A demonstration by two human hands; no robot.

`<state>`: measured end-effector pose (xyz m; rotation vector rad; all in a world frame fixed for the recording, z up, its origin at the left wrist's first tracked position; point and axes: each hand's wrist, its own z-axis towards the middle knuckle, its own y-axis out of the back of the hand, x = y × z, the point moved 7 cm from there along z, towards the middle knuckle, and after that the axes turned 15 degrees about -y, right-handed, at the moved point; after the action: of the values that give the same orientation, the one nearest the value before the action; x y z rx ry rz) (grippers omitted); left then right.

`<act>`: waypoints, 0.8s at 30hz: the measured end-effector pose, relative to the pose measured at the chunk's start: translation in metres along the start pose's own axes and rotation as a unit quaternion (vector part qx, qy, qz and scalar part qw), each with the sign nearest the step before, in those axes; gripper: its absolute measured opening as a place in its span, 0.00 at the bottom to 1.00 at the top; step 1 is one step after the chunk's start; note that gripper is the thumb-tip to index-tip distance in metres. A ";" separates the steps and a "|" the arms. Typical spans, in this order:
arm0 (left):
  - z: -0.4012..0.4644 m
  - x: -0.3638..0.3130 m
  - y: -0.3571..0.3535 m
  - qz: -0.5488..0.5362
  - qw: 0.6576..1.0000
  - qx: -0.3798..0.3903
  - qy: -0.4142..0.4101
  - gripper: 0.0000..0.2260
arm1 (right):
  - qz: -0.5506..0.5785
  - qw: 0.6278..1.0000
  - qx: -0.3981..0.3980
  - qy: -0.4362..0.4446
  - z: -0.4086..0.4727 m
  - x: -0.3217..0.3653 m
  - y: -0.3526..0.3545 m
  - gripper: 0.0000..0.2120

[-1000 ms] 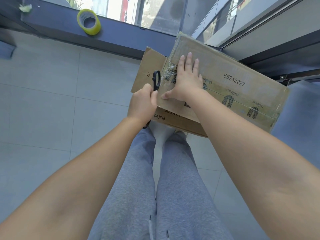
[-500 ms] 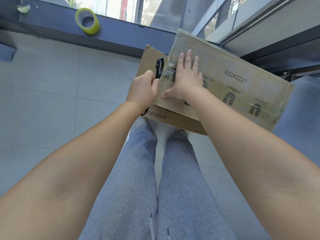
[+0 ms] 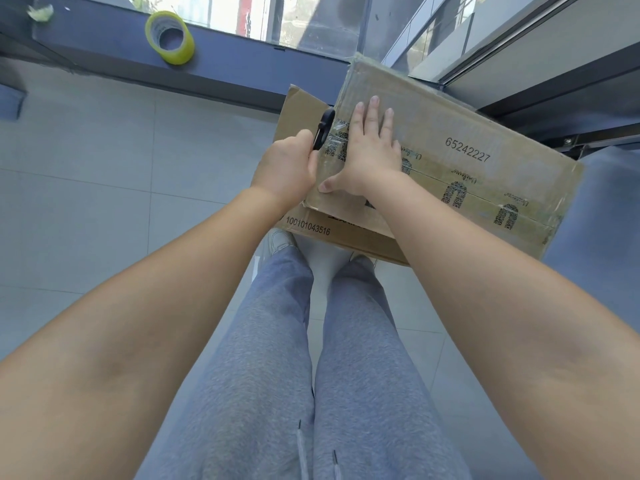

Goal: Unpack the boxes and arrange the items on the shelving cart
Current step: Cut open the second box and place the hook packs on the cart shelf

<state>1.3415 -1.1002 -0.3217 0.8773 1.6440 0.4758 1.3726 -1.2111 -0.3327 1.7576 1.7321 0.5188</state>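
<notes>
A taped cardboard box (image 3: 460, 133) marked 65242227 lies on top of a second cardboard box (image 3: 304, 109) on the floor ahead of my feet. My right hand (image 3: 369, 154) lies flat on the upper box's lid near its left end, fingers straight. My left hand (image 3: 285, 168) grips a black scissors (image 3: 323, 128), whose handle loop sticks up at the left end of the taped seam. The blades are hidden by my hand and the box edge.
A yellow-green tape roll (image 3: 170, 37) sits on the dark window ledge (image 3: 242, 69) at the back. A glass door frame (image 3: 554, 84) stands at the right. Grey tiled floor (image 3: 86, 188) spreads to the left. My legs in grey trousers (image 3: 311, 358) fill the foreground.
My left hand with the scissors has moved up and right, from the lower box's side to the left end of the upper box's taped seam. My right hand stays flat on the lid.
</notes>
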 end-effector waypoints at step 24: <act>-0.004 0.006 -0.005 -0.055 0.996 -0.056 0.046 0.08 | 0.006 1.000 -0.013 0.005 0.002 -0.003 0.003 0.63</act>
<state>1.3356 -1.0985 -0.3281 0.6870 1.7220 0.5333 1.3760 -1.2140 -0.3323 1.7511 1.7154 0.5538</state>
